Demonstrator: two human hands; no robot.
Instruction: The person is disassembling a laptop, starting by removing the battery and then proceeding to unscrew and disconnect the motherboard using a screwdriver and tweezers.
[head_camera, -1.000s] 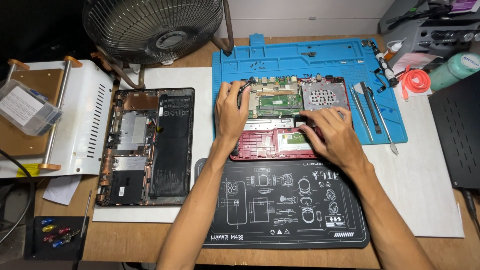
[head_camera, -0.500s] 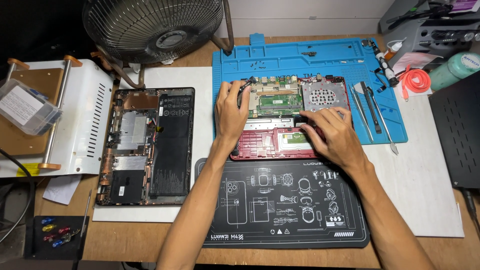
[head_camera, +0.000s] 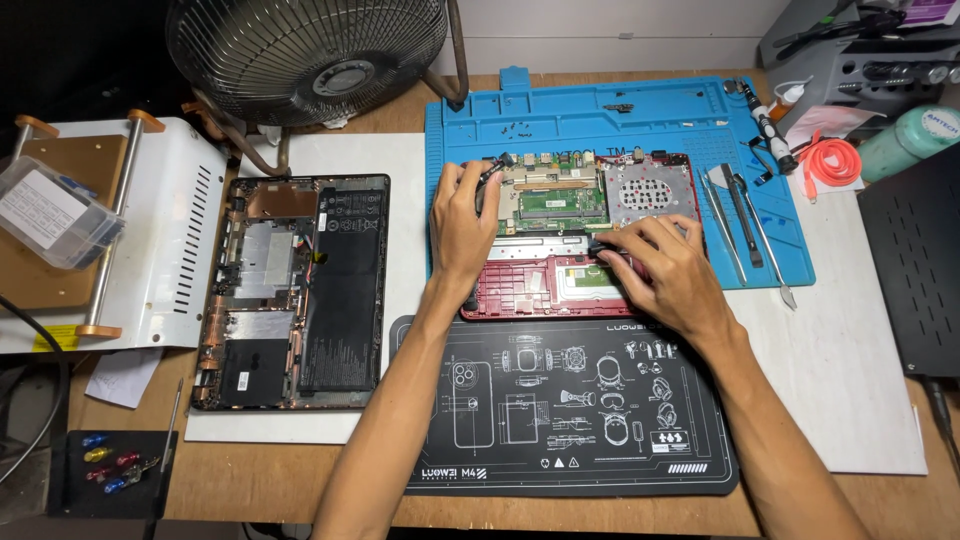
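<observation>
Black work mat (head_camera: 560, 420) nearest me. Past it, opened red laptop chassis (head_camera: 560, 285) on blue silicone mat (head_camera: 620, 120). My left hand (head_camera: 462, 225) curled on chassis left edge, fingertips pinching small dark part, maybe cable end, hard to tell. My right hand (head_camera: 660, 270) flat, fingers pressed on black strip below green motherboard (head_camera: 555, 200). Second laptop base (head_camera: 295, 290) left. Fan (head_camera: 310, 55) farthest.

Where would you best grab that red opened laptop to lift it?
Probably by the red laptop's bare left and right edges, coming from both sides. It lies flat, and the exposed green circuit board on top is best left untouched.
</observation>
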